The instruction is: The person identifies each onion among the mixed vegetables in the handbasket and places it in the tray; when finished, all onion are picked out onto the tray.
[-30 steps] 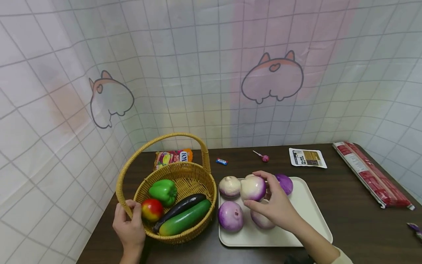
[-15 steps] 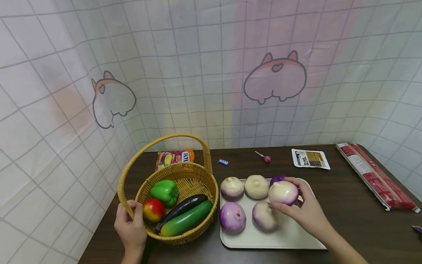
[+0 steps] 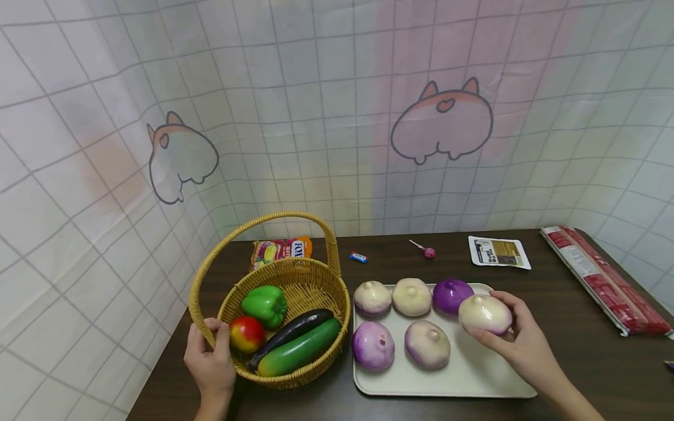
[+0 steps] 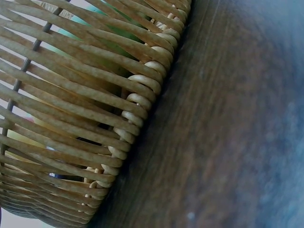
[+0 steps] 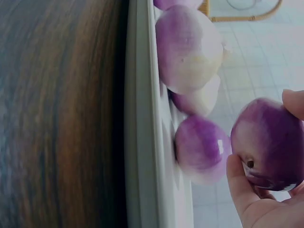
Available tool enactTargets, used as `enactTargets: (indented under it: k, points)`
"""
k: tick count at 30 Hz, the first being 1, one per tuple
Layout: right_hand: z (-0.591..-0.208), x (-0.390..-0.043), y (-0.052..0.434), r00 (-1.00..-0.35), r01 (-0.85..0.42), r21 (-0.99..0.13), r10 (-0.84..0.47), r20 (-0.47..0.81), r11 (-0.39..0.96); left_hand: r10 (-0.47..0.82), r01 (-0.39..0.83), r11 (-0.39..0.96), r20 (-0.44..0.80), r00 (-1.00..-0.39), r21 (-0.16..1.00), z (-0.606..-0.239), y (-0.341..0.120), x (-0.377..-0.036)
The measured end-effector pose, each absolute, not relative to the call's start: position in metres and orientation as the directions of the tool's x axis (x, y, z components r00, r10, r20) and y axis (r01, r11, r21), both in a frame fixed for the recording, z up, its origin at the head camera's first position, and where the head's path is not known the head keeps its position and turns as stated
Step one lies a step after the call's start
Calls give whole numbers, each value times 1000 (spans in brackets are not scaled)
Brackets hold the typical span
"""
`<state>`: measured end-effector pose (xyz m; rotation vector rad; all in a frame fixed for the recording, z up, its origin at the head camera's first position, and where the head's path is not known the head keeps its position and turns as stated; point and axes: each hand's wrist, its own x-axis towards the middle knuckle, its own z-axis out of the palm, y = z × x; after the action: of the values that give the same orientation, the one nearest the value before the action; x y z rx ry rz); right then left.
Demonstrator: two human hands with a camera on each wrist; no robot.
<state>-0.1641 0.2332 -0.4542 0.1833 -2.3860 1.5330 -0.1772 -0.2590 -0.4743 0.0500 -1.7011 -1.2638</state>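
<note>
In the head view my right hand [image 3: 529, 345] grips a white-and-purple onion [image 3: 484, 316], thumb in front and fingers behind, above the right part of a pale tray [image 3: 474, 371]. The right wrist view shows the purple underside of this onion [image 5: 270, 142], with a small dark hole, clear of the tray's rim [image 5: 144, 118]. Several more onions sit on the tray, among them a deep purple one [image 3: 451, 296] beside the held one. My left hand [image 3: 213, 362] pinches the foot of the handle of a wicker basket [image 3: 316, 286]; the left wrist view shows only the basket's woven side [image 4: 76, 99] and tabletop.
Inside the basket lie a green bell pepper [image 3: 265, 306], a red-and-yellow fruit [image 3: 247, 334], an eggplant [image 3: 297, 330] and a green cucumber-like vegetable [image 3: 300, 349]. Behind are a candy bag [image 3: 279, 251], a small blue candy [image 3: 359, 256], a lollipop [image 3: 429, 252], a white packet [image 3: 499, 252] and a long red package [image 3: 605, 280].
My right hand has carried the onion rightward across the tray, from over the left-hand onions to the right of the deep purple one. My left hand has stayed on the basket handle.
</note>
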Motion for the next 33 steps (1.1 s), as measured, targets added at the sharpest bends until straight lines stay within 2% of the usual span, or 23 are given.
enactTargets:
  k: [3, 9, 15, 18, 21, 25, 28, 33]
  points:
    - [-458, -163, 242, -946, -282, -892, 52, 319, 353, -531, 484, 457, 665, -524, 746, -474, -257, -178]
    - [-464, -161, 264, -955, -294, -953, 28, 297, 78, -552, 475, 444, 649, -524, 760, -474, -255, -178]
    - [-468, -163, 277, -968, -245, -959, 14, 249, 143, -567, 461, 437, 634, -525, 772, -475, -256, -177]
    - [-470, -164, 283, -973, -228, -969, -42, 225, 94, -558, 466, 427, 631, -538, 775, -474, -255, -177]
    - [-470, -164, 288, -972, -215, -975, -105, 209, 51, -562, 465, 438, 638, -527, 769, -474, -255, -178]
    - [-471, -165, 290, -967, -221, -965, -163, 197, 143, -575, 457, 456, 645, -504, 764, -475, -256, -179]
    - [-473, -166, 291, -953, -266, -933, -209, 217, 242, -573, 446, 465, 644, -507, 765, -476, -258, -180]
    - [-476, -165, 288, -930, -336, -882, -266, 254, 330, -567, 437, 466, 639, -519, 769, -477, -257, -181]
